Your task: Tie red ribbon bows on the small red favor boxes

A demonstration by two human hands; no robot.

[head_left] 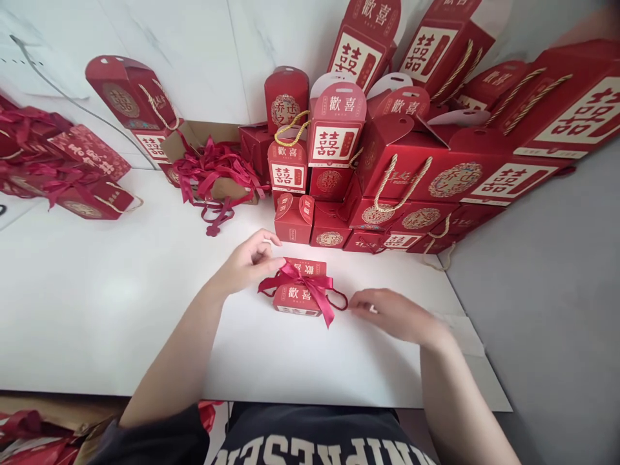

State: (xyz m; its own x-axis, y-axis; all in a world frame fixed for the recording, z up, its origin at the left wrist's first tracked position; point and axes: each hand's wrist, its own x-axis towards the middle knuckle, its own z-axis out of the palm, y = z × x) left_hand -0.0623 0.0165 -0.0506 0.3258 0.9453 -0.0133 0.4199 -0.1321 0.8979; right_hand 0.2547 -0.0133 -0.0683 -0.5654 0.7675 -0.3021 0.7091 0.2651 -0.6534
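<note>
Red boxes stacked along the tabletop's back edge, carton of ribbons alongside, small box between parted left fingers and right fingers at its cord, their grip unclear

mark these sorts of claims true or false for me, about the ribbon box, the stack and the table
1. A shiny ribbon lies across the small red box nearest the person. True.
2. The right grip is left of that box. False: it is on the right, beside the dark red cord loop.
3. The open cardboard box holding ribbons stands left of the stacked red boxes. True.
4. The tabletop is black. False: it is white.
5. The left grip is by the box's left side. True.
</note>
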